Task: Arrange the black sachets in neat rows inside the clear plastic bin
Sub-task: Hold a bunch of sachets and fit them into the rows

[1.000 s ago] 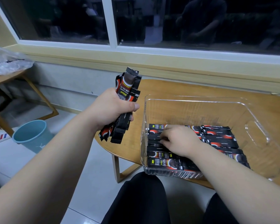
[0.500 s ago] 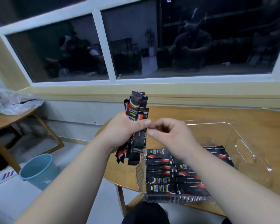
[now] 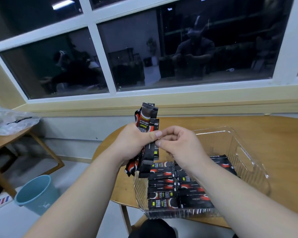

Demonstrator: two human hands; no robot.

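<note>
My left hand (image 3: pixel 134 143) grips an upright bundle of black sachets (image 3: pixel 147 121) above the left edge of the clear plastic bin (image 3: pixel 248 157). My right hand (image 3: pixel 181 145) is beside it, its thumb and fingers pinching one sachet (image 3: pixel 151 152) of the bundle. Inside the bin, several black sachets (image 3: pixel 163 188) lie flat in two side-by-side rows along the near left part; my right forearm covers part of them.
The bin stands on a round wooden table (image 3: pixel 273 134) under a window. A light blue bucket (image 3: pixel 36 194) stands on the floor at the left. Another wooden table (image 3: pixel 5 140) with a crumpled plastic bag (image 3: pixel 12 122) is at the far left.
My right hand has left the sachets in the bin, risen to the bundle in my left hand and taken hold of one sachet. The camera has tilted upward.
</note>
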